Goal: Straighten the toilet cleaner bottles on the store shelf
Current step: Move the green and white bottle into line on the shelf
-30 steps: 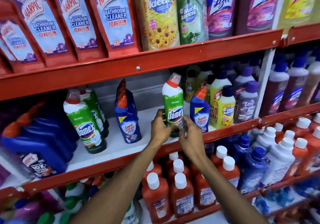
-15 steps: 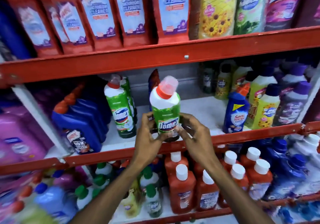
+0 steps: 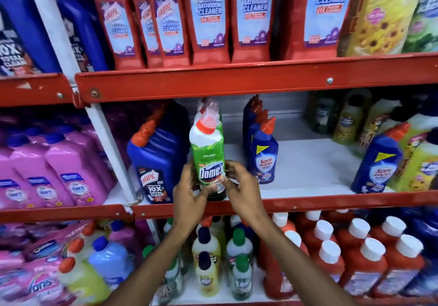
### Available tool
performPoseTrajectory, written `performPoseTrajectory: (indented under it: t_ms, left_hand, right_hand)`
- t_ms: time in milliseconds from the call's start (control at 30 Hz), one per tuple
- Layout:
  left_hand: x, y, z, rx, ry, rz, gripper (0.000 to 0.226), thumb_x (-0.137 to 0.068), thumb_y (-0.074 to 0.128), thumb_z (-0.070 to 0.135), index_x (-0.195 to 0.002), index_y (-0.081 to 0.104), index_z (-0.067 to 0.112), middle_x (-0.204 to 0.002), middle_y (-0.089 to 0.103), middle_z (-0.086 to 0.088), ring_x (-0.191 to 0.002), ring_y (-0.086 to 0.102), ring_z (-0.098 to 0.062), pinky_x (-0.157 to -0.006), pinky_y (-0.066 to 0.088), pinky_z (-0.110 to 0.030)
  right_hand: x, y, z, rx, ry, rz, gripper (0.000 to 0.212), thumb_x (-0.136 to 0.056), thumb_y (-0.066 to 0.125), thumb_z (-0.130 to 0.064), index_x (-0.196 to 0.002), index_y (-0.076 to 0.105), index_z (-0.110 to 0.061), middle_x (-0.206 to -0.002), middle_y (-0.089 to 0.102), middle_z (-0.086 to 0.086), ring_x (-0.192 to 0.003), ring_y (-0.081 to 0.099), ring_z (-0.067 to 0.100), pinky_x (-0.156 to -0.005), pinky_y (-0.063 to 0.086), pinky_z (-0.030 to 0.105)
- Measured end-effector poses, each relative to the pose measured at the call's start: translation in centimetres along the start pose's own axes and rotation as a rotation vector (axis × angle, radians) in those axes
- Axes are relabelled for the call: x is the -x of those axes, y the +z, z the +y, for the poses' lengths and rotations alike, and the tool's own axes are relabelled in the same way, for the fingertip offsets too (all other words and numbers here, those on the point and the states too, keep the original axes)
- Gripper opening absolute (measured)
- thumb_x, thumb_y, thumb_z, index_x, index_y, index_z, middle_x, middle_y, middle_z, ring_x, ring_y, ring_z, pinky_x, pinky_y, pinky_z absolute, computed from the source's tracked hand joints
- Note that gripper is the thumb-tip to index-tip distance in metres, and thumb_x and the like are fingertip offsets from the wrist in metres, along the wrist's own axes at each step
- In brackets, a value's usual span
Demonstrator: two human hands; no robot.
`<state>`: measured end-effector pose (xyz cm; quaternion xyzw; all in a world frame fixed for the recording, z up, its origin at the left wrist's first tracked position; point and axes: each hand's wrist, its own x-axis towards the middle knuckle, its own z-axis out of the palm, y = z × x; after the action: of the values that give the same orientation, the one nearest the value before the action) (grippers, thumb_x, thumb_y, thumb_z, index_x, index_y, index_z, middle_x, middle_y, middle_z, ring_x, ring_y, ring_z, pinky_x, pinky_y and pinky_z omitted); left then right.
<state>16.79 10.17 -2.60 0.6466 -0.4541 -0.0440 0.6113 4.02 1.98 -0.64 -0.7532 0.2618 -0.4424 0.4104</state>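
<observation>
A green and white Domex toilet cleaner bottle (image 3: 208, 161) with a red cap stands upright at the front of the middle shelf (image 3: 284, 202). My left hand (image 3: 188, 194) and my right hand (image 3: 241, 187) grip its lower part from both sides. More Domex bottles line up right behind it. Blue Harpic bottles (image 3: 154, 161) stand just to its left. A row of blue Sani Fresh bottles (image 3: 263, 156) stands to its right, and a single Sani Fresh bottle (image 3: 376, 163) stands apart further right.
Bare white shelf board (image 3: 315, 163) lies between the two Sani Fresh groups. Red Harpic bathroom cleaner bottles (image 3: 208, 16) fill the shelf above. Pink bottles (image 3: 54, 170) stand at the left beyond the white upright post. Red bottles with white caps (image 3: 360, 258) fill the shelf below.
The Domex bottle has travelled left along the shelf in both hands, from beside the right Sani Fresh bottle to in front of the other Domex bottles. The view has swung left too.
</observation>
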Motion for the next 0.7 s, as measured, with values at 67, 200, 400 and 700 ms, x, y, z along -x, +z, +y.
performPoseTrajectory:
  t_ms: [67,200,400,700]
  left_hand:
    - [-0.1,0.0,-0.5,-0.012,-0.020,-0.008,0.070,-0.082,0.085,0.012,-0.140,0.051,0.030,-0.116,0.077,0.017,-0.108,0.073,0.002,-0.092,0.063,-0.033]
    - [-0.2,-0.1,-0.5,-0.055,-0.041,-0.036,0.071,-0.082,0.086,0.019,-0.143,0.050,0.029,-0.111,0.077,0.019,-0.101,0.071,0.012,-0.090,0.062,-0.022]
    - [1.5,-0.3,0.8,-0.323,0.164,0.068,0.081,-0.094,0.072,0.030,-0.160,0.027,0.017,-0.163,0.040,-0.001,-0.150,0.039,-0.016,-0.123,0.035,-0.035]
    - [2.9,4.0,4.4,-0.801,0.742,0.057,0.078,-0.092,0.061,0.036,-0.160,0.030,0.011,-0.168,0.028,-0.022,-0.159,0.019,-0.045,-0.129,0.014,-0.065]
  right_hand:
    - [-0.1,0.6,0.5,0.005,0.020,-0.007,0.033,-0.094,0.061,-0.007,-0.126,0.061,-0.012,-0.114,0.073,-0.003,-0.100,0.067,-0.006,-0.088,0.053,0.014]
    - [-0.2,0.9,1.1,0.012,0.033,-0.014,0.034,-0.096,0.061,-0.018,-0.129,0.060,-0.014,-0.116,0.074,-0.002,-0.098,0.065,-0.016,-0.083,0.048,0.004]
    - [1.3,-1.0,0.3,0.144,-0.052,-0.017,0.049,-0.095,0.061,-0.019,-0.143,0.050,-0.019,-0.141,0.058,-0.006,-0.125,0.056,0.005,-0.106,0.045,0.018]
    - [4.3,-10.6,0.4,0.841,-0.300,0.211,0.061,-0.089,0.058,-0.017,-0.148,0.043,-0.011,-0.163,0.031,0.015,-0.153,0.021,0.036,-0.122,0.028,0.050]
